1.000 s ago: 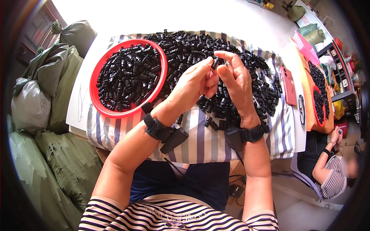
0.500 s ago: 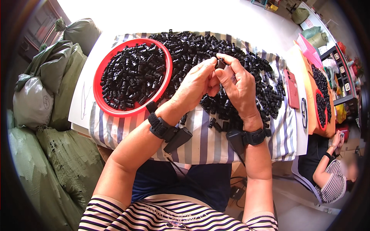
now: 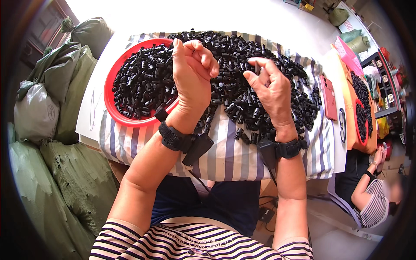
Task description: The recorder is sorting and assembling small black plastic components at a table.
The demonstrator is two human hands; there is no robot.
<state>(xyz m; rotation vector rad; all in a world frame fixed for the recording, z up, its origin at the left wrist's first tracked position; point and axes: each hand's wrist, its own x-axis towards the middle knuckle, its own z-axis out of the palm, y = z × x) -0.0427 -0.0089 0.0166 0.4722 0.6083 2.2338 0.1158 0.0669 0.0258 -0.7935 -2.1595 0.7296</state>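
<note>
My left hand (image 3: 193, 78) is raised over the right rim of a red round tub (image 3: 113, 113). Its thumb and fingers are apart, and I see nothing in them. Small black plastic pieces (image 3: 145, 82), shaped like cord locks, fill the tub. More of these pieces are heaped as a loose pile (image 3: 242, 102) across the striped cloth (image 3: 221, 160). Above the pile's right part, my right hand (image 3: 272, 91) is curled closed. A small thin dark thing shows between its thumb and forefinger, too small to name.
A pink phone (image 3: 328, 97) and dark-framed glasses (image 3: 342, 125) lie by the cloth's right edge. Large green sacks (image 3: 65, 173) stand at the left. On the right, a co-worker (image 3: 372, 195) sits by an orange-covered table (image 3: 346, 93) with another pile of black pieces.
My hands were together over the pile, fingers on a small dark piece. They have parted: my left hand has moved left to the tub and opened, while my right hand has shifted slightly right.
</note>
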